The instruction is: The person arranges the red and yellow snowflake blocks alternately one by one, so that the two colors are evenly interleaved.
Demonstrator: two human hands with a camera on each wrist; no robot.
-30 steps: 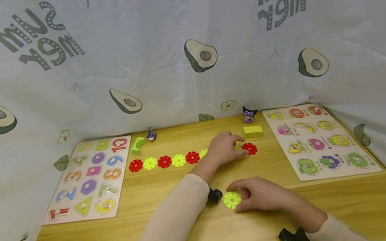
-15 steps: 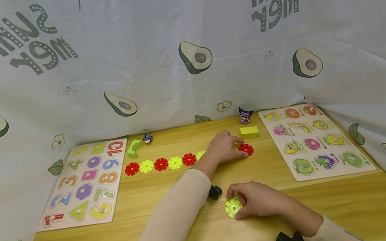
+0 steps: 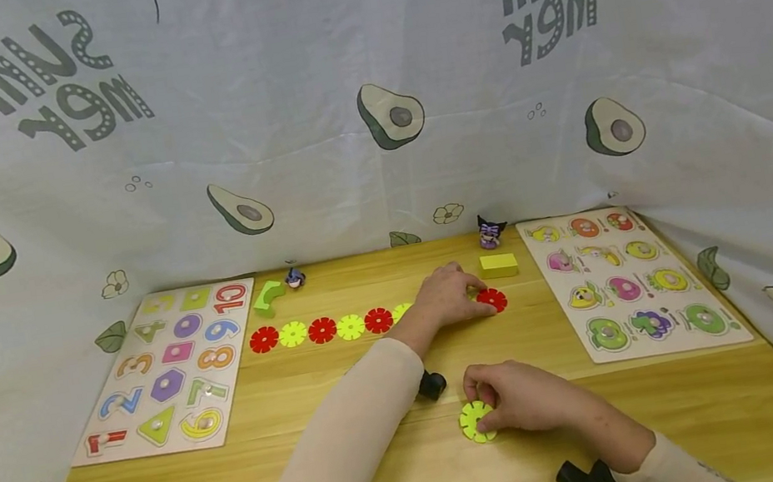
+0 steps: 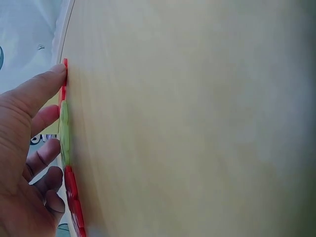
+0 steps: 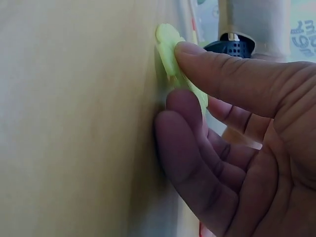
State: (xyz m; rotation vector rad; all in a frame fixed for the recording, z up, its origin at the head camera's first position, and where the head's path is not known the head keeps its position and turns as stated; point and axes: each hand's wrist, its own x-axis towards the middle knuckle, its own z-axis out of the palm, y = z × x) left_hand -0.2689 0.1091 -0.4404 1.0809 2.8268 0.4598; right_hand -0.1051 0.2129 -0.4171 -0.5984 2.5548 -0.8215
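Flat red and yellow-green slotted snowflake discs lie in an alternating row across the table. My left hand (image 3: 447,296) reaches over the row's right part, hiding some of it. Its thumb touches the red snowflake disc (image 3: 493,300) at the right end. In the left wrist view, the fingertips (image 4: 49,146) hang beside a yellow-green snowflake disc (image 4: 64,133). Nearer the front, my right hand (image 3: 525,396) pinches another yellow-green snowflake disc (image 3: 472,421) by its right side. The right wrist view shows the thumb (image 5: 190,48) pressing that disc's face, with curled fingers behind.
A number puzzle board (image 3: 178,362) lies at left and a fruit puzzle board (image 3: 624,283) at right. Behind the row are a green arch block (image 3: 268,298), a yellow block (image 3: 498,265) and two small figurines (image 3: 295,277). A patterned cloth (image 3: 312,152) hangs at the back.
My right hand has turned and shifted the yellow-green disc a little, and the thumb now covers more of its face. The left hand stays at the red disc. The head view has shifted slightly.
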